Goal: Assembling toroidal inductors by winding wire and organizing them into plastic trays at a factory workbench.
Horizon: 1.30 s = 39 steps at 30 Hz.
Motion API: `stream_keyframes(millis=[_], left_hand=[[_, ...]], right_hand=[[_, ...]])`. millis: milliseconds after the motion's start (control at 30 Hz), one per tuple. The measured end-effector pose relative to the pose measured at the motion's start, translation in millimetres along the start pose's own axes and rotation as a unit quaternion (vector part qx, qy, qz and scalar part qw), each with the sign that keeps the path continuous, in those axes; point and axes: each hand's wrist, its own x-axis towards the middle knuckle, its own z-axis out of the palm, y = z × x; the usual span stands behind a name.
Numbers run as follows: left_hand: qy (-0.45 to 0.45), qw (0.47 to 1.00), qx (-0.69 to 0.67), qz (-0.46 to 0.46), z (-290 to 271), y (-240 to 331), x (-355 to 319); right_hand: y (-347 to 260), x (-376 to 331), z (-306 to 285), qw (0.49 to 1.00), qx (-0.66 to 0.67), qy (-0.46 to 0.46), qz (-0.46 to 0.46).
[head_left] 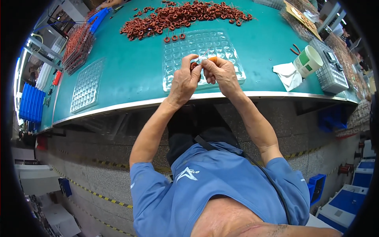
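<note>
A small red-brown ring coil (193, 66), dark at its centre and partly hidden by fingers, sits in the left hand's (183, 81) fingertips just beside the right hand's (222, 75) pinched ones, over a clear plastic tray (169, 68) of rounded pockets lying flat.

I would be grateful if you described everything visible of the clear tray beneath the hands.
The clear tray looks like shiny moulded plastic with rows of rounded pockets. It lies flat on the green tabletop near the front edge. Three reddish ring coils sit at its far left corner. The left hand and right hand hide part of it; whether they touch it is unclear.
</note>
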Motion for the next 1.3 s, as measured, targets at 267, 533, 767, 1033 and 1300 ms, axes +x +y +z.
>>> stream_keyframes(millis=[267, 533, 767, 1033, 1300], left_hand=[[-0.255, 0.952, 0.171, -0.011, -38, 18, 20], [-0.271, 0.939, 0.186, 0.098, -34, 19, 35], [-0.142, 0.948, -0.283, 0.040, 2, 24, 12], [-0.142, 0.937, -0.319, -0.026, -9, 20, -4], [-0.027, 0.947, -0.304, -0.095, 4, 10, -6]], right_hand=[[1, 12, -17, 0.978, 0.084, -0.094, 0.163], [-18, 4, -17, 0.993, -0.089, -0.024, 0.077], [-35, -7, -11, 0.992, -0.063, 0.045, -0.099], [-16, 2, -15, 0.999, 0.023, -0.042, -0.005], [-12, 5, 0, 0.998, -0.032, 0.017, -0.043]])
